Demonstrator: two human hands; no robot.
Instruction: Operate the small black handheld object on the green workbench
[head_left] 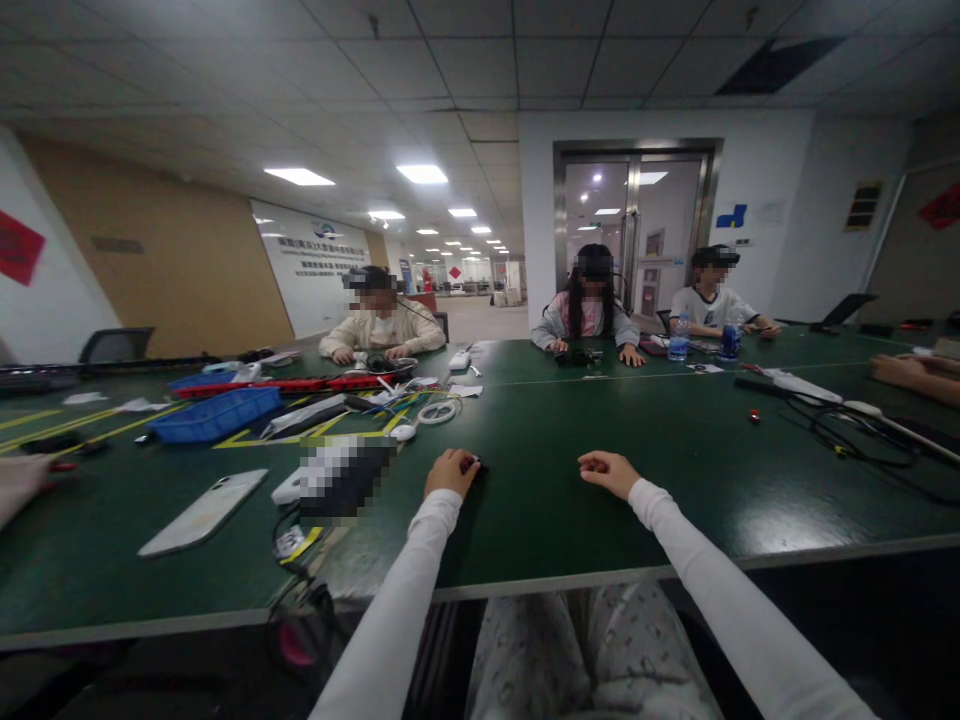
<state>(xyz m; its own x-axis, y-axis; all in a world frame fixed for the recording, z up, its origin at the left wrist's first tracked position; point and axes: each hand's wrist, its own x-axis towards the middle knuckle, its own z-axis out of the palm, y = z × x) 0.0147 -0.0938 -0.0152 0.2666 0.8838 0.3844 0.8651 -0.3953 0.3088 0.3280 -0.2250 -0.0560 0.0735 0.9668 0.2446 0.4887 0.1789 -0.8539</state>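
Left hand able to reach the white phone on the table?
Likely yes, but not straight: a blurred dark box sits between the left hand and the white phone, so it would have to go over or around.

1 head cam, seated at green table's (pixel 540 400) near edge, faces 12 o'clock across it (wide-angle, ceiling (pixel 480 60) in frame).

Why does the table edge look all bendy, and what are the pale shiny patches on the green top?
Head view: the wide lens bows the table edge and stretches both sleeves; head view again: the ceiling lights glare off the glossy top at the right; the left hand and right hand look sharp.
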